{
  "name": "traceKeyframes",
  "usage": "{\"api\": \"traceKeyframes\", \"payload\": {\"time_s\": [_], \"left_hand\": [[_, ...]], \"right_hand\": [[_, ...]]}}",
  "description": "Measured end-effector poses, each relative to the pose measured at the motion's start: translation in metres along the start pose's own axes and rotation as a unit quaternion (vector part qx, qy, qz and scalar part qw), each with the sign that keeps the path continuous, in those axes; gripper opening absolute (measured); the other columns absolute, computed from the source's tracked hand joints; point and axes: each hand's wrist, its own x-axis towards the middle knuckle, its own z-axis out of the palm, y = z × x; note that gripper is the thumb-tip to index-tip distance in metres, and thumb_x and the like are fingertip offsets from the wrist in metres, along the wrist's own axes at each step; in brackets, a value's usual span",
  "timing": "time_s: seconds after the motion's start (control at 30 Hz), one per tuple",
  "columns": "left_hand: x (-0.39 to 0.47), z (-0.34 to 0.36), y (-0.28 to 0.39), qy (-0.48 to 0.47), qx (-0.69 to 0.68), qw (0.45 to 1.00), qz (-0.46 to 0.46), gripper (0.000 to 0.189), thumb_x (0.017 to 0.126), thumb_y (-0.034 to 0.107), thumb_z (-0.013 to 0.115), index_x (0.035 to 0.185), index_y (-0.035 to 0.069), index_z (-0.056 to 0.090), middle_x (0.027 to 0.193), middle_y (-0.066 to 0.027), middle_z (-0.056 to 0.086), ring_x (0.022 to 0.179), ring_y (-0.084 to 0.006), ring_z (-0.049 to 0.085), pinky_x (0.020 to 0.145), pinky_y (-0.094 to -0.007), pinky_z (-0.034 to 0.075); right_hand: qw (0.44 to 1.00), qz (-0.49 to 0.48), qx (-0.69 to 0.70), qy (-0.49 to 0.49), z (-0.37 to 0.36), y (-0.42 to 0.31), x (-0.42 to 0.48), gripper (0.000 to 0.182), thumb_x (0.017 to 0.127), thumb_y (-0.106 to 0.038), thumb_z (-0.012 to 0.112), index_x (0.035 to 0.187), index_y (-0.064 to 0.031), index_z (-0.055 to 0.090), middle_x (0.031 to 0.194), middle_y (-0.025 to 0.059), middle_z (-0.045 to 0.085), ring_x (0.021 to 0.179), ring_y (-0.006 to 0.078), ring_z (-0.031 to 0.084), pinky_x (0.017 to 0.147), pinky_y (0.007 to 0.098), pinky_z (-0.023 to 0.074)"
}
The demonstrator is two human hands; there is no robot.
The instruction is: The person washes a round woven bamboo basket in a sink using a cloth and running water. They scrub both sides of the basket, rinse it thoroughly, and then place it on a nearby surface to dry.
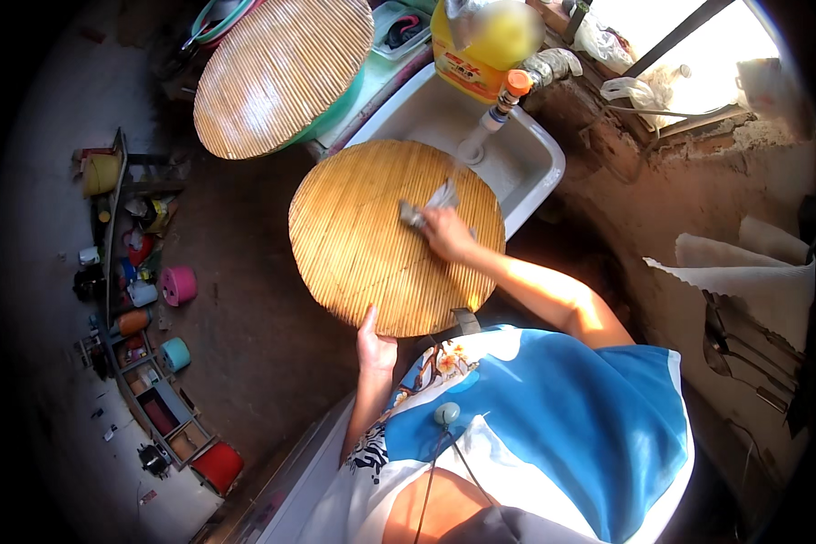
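Observation:
A round mat of thin slats, bamboo or reed by its look (360, 231), leans over the near edge of a white sink (551, 160). My left hand (375, 343) grips its lower rim, the thumb lying on the upper face. On the mat's right half, my right hand (445, 231) presses a crumpled grey cloth (442, 197) against the slats. The slats look wet and shiny. Just beyond the mat is the tap (500, 109) with an orange handle, its pale spout pointing down into the sink.
A second round slatted mat (282, 75) rests on a green basin (333, 112) at upper left. Behind the sink stands a yellow plastic jug (462, 58). Utensils (727, 347) hang at right. Pink (178, 285) and turquoise (175, 354) stools stand on the floor at left.

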Motion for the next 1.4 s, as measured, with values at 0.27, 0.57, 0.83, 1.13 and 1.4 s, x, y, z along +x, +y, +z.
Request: {"api": "traceKeyframes", "payload": {"time_s": [0.27,0.57,0.83,1.13,1.4], "left_hand": [[-0.007,0.006,0.0,-0.012,-0.041,0.999,0.023,0.039,0.095,0.025,0.05,0.128,0.005,0.049,0.126,-0.0109,0.056,0.117,-0.0275,0.052,0.101,-0.0474,0.039],[0.021,-0.032,-0.015,0.0,-0.048,0.999,0.005,0.039,0.095,0.026,0.051,0.127,0.004,0.05,0.127,-0.0093,0.057,0.119,-0.0257,0.051,0.103,-0.045,0.037],[0.026,-0.028,-0.012,0.003,-0.04,0.999,-0.004,0.04,0.095,0.027,0.052,0.127,0.004,0.05,0.127,-0.0098,0.056,0.119,-0.0248,0.051,0.104,-0.0433,0.037],[0.026,-0.043,-0.011,0.014,-0.02,1.0,-0.011,0.038,0.096,0.025,0.052,0.127,0.003,0.05,0.126,-0.0095,0.056,0.117,-0.0232,0.052,0.101,-0.0395,0.04],[0.025,-0.04,-0.008,0.014,-0.02,0.999,-0.024,0.037,0.096,0.025,0.052,0.127,0.004,0.05,0.126,-0.009,0.056,0.118,-0.0225,0.052,0.101,-0.0396,0.04]], "right_hand": [[0.979,-0.192,-0.047,-0.053,-0.004,-0.033,-0.048,0.043,0.088,-0.023,0.056,0.129,-0.008,0.052,0.136,0.0166,0.046,0.126,0.0363,0.041,0.105,0.0422,0.0358],[0.977,0.049,-0.15,0.143,0.069,0.085,0.049,0.041,0.093,-0.019,0.047,0.126,0.0053,0.047,0.133,0.0239,0.045,0.126,0.04,0.039,0.106,0.0444,0.0322],[0.985,0.014,-0.136,0.107,0.056,0.072,-0.018,0.036,0.089,-0.012,0.049,0.12,0.0063,0.05,0.128,0.0256,0.049,0.124,0.041,0.042,0.105,0.045,0.0331],[0.987,0.028,-0.156,0.021,0.04,0.051,-0.069,0.053,0.095,-0.03,0.042,0.136,0.0031,0.037,0.144,0.0247,0.032,0.136,0.0389,0.026,0.112,0.046,0.021],[0.964,0.254,-0.022,0.079,0.045,0.151,0.081,0.037,0.093,-0.027,0.044,0.113,0.0026,0.051,0.123,0.0259,0.051,0.117,0.0423,0.045,0.096,0.0477,0.0386]]}}
